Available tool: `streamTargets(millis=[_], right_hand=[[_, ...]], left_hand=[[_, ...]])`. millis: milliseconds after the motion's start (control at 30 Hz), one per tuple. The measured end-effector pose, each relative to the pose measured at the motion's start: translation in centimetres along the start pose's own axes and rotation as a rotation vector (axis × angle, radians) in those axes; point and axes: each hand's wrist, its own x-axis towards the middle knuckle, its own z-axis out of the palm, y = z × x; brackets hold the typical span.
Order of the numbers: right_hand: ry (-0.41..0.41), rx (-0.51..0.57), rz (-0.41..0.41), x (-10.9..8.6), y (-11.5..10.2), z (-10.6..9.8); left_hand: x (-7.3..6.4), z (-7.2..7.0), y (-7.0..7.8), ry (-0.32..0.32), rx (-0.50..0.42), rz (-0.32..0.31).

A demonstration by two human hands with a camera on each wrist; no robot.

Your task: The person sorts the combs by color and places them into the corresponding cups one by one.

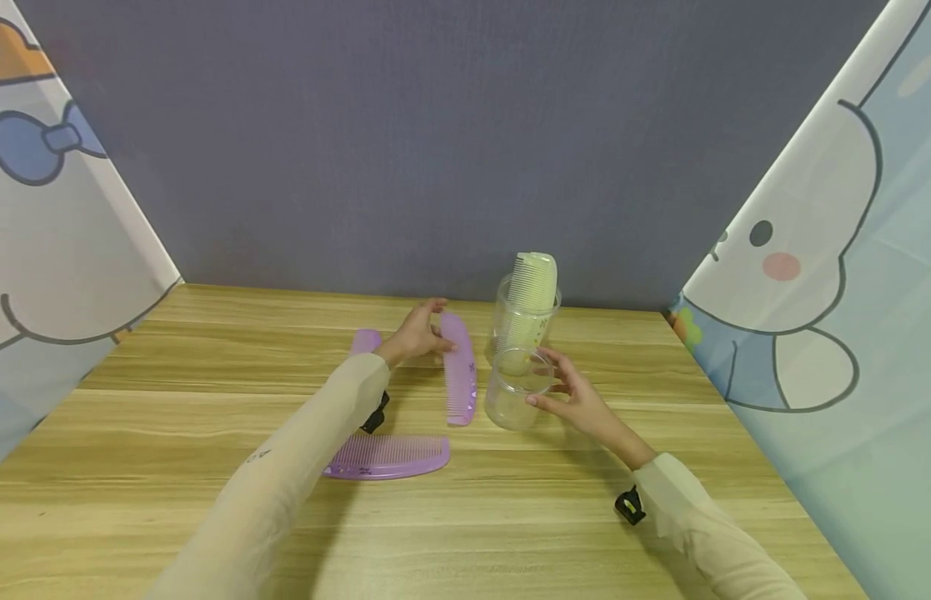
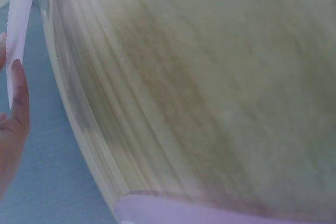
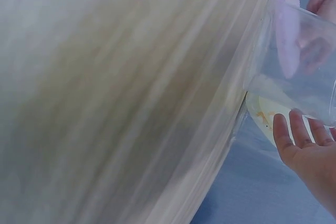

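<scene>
My left hand (image 1: 418,333) pinches a purple comb (image 1: 461,379) near its upper end, between thumb and fingers. The comb stands tilted with its teeth to the left; the left wrist view shows the same comb (image 2: 21,17) at its edge. My right hand (image 1: 583,406) holds a clear plastic cup (image 1: 513,408) by its side, thumb in front and fingers behind. Nothing shows inside this cup. Just behind it stands another clear cup (image 1: 501,321) with a pale yellow-green comb (image 1: 535,283) upright in it.
A purple comb (image 1: 390,458) lies flat in front of the left forearm, partly covered by the sleeve. Another purple comb (image 1: 366,340) lies beyond that arm. A dark grey panel (image 1: 435,150) closes off the back of the wooden table (image 1: 495,533); printed cloths (image 1: 810,275) flank it.
</scene>
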Motion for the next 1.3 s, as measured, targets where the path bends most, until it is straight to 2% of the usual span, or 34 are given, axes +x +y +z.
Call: streamTargets(millis=[267,533,767,1100,1200,1300], right_hand=[[0.006,-0.004,-0.001,0.0,0.0,0.0],[0.006,0.003,-0.015,0.0,0.1,0.0],[0.004,0.013,-0.005,0.0,0.0,0.0],[0.005,-0.005,-0.018,0.0,0.0,0.0],[0.006,-0.003,-0.025,0.0,0.0,0.1],[0.003,-0.006,-0.021,0.0,0.1,0.1]], left_hand=[[-0.1,-0.2,0.5,-0.018,-0.037,-0.004],[-0.2,-0.5,0.9,0.022,-0.032,0.031],[-0.4,-0.5,1.4,0.025,-0.12,0.099],[-0.9,-0.4,2.5,0.075,-0.293,0.208],[-1.1,-0.3,2.8,0.094,-0.318,0.258],[-1.3,-0.2,3.3,0.101,-0.315,0.275]])
